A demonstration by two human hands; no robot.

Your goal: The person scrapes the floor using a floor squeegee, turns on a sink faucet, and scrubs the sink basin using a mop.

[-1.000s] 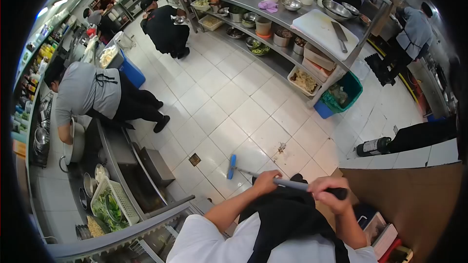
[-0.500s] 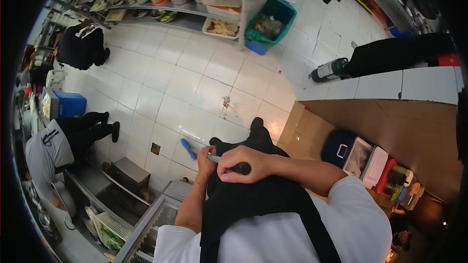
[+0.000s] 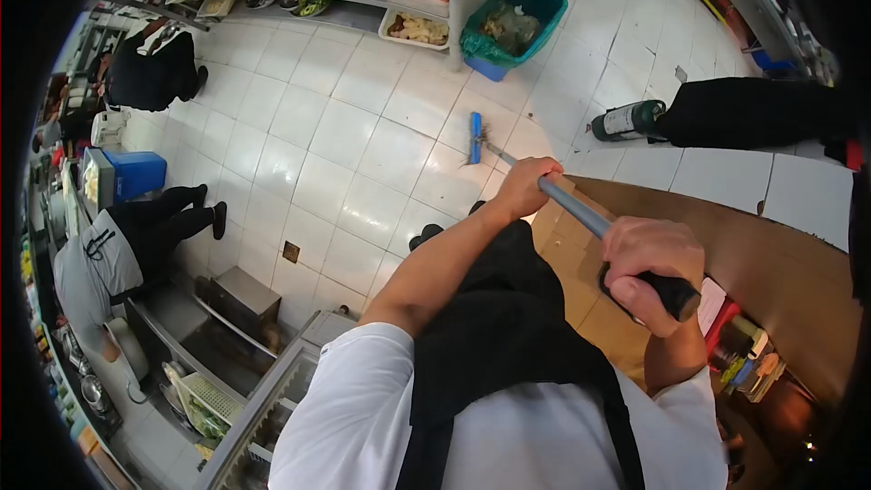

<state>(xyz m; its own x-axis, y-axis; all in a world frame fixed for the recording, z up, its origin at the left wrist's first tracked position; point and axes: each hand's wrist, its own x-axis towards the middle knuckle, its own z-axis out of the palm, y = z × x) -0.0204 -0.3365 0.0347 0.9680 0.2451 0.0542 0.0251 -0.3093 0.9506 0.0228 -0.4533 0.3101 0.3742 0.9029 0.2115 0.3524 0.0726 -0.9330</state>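
A broom with a grey handle [image 3: 578, 209] and a blue head [image 3: 475, 136] slants across in front of me. Its head is on the white tiled floor, with dark bristles or dirt at its edge. My left hand [image 3: 529, 187] is closed around the lower part of the handle. Higher up, near the black end grip [image 3: 676, 294], my right hand [image 3: 651, 259] is wrapped round the handle. My black apron [image 3: 517, 336] hangs below my arms.
A green-lined bin [image 3: 544, 9] stands beside steel shelving [image 3: 363, 36]. A dark gas cylinder [image 3: 628, 121] is by the low wall at right. Two people, one in grey [image 3: 100, 254] and one in black [image 3: 154, 73], are at left. A brown panel [image 3: 726, 227] borders my right.
The broom head has swung from near my feet to farther forward and right. Both hands have moved right, my left hand also forward. The small debris spot on the tiles is no longer visible.
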